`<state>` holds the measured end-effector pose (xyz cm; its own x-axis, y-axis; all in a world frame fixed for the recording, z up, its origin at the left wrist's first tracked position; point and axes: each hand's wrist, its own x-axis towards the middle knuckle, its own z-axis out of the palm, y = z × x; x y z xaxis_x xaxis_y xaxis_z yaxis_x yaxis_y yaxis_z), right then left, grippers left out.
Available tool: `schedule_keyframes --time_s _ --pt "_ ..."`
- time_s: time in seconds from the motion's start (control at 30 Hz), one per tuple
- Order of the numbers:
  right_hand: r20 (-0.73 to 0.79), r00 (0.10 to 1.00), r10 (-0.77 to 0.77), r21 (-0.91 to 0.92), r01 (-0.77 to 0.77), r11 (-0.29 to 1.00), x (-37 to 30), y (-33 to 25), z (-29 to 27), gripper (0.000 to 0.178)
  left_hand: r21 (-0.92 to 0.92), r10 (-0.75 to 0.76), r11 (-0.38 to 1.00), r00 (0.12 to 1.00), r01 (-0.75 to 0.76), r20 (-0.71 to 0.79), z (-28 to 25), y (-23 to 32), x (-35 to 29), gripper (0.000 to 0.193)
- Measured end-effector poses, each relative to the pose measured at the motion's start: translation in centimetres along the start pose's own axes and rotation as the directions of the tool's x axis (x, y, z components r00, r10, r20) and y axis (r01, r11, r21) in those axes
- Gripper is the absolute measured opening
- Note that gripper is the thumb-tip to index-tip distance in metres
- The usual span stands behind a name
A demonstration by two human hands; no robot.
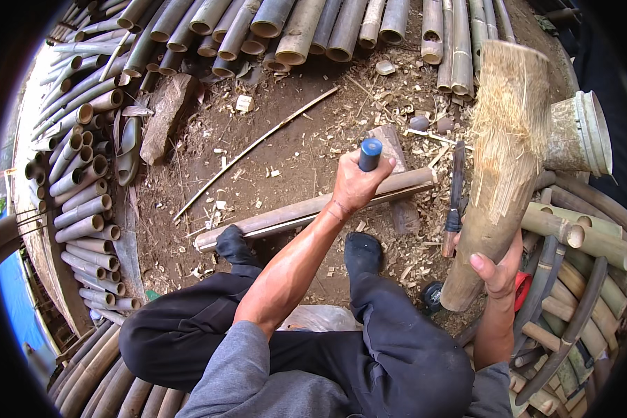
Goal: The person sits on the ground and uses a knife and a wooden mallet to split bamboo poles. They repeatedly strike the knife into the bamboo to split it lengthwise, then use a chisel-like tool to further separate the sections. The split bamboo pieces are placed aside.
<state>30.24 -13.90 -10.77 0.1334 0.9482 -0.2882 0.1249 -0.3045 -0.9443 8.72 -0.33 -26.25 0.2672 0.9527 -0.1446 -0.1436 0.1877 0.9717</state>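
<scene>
My left hand [355,180] is wrapped round an upright tool with a blue handle [370,155]; its lower end is hidden by the hand. The fist stands over a length of bamboo [292,217] that lies slantwise on the ground and has a long split along its side. A wooden block [403,212] lies under the bamboo's right end. In my right hand [498,270] is a thick wooden club [505,150], gripped near its narrower lower end and raised, with frayed, splintered wood at its upper part. My dark-covered left foot [233,245] touches the bamboo near its left end.
A long-bladed knife [458,171] with a dark-wrapped handle lies beside the club. A dirty white bucket [579,136] stands at the right. Cut bamboo [299,31] is stacked at the back, left and right. A thin stick [258,150] and wood chips lie on the dirt.
</scene>
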Motion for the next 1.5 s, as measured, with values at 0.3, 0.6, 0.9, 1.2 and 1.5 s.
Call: schedule_keyframes --time_s 0.3,0.6,0.9,1.2,1.5 --pt "0.124 0.953 -0.277 -0.651 0.288 0.702 2.6 -2.5 2.1 0.106 0.176 0.123 0.976 0.991 -0.132 0.056 2.0 -1.1 -0.9 0.022" --pt "0.069 0.832 -0.551 -0.519 0.502 0.692 3.1 -3.8 1.3 0.081 0.245 -0.017 0.969 0.993 -0.013 0.120 2.0 -0.6 -0.7 0.021" --pt "-0.079 0.985 -0.151 -0.295 0.121 0.948 0.5 4.0 1.4 0.097 -0.159 -0.065 0.987 0.979 0.034 -0.194 -1.8 1.2 -4.8 0.022" --pt "-0.302 0.953 0.022 -0.122 -0.061 0.991 -5.0 13.8 0.9 0.099 -0.086 0.036 0.994 0.960 -0.063 -0.279 -2.1 0.2 -6.1 0.025" --pt "-0.266 0.964 0.005 -0.204 -0.061 0.977 -7.7 14.2 1.3 0.104 -0.116 0.108 0.983 0.955 -0.145 -0.277 -2.0 -0.2 -6.2 0.026"
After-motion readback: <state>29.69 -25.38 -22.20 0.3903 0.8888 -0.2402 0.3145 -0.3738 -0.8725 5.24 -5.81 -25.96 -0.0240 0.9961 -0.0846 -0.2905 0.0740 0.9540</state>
